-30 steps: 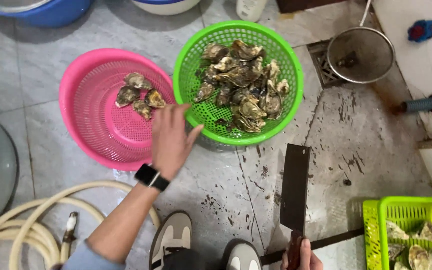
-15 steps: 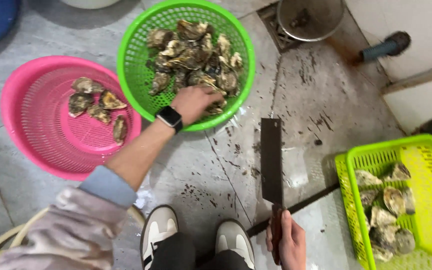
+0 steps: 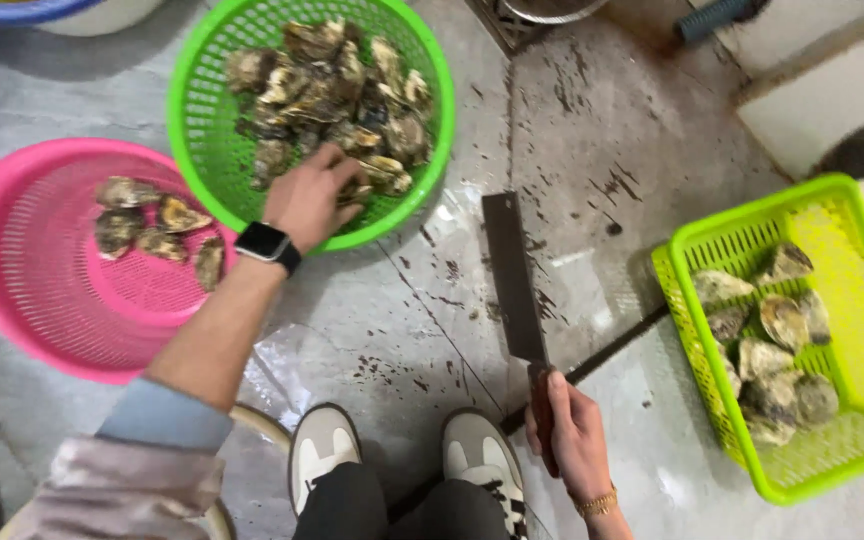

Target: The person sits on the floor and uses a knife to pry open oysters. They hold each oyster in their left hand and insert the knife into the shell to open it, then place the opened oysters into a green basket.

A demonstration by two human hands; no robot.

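My left hand point(image 3: 309, 196), with a black watch on its wrist, reaches into the round green basket point(image 3: 192, 150) and closes its fingers over an oyster point(image 3: 357, 190) at the near edge of the pile of oysters point(image 3: 332, 90). My right hand point(image 3: 572, 430) grips the wooden handle of a dark rectangular cleaver point(image 3: 512, 280), its blade pointing away from me, above the wet floor. A round pink basket point(image 3: 42, 290) at the left holds several oysters point(image 3: 152, 225).
A square lime-green basket point(image 3: 852, 230) with several oysters stands at the right. My two white shoes point(image 3: 402, 460) are at the bottom centre. A hose point(image 3: 242, 420) curves at the lower left. A floor drain grate point(image 3: 497, 20) and a blue tub rim point(image 3: 12, 8) lie at the top.
My left hand has moved from the green basket's rim into the oyster pile and curled onto a shell. The view has shifted right; the cleaver stays held in my right hand.
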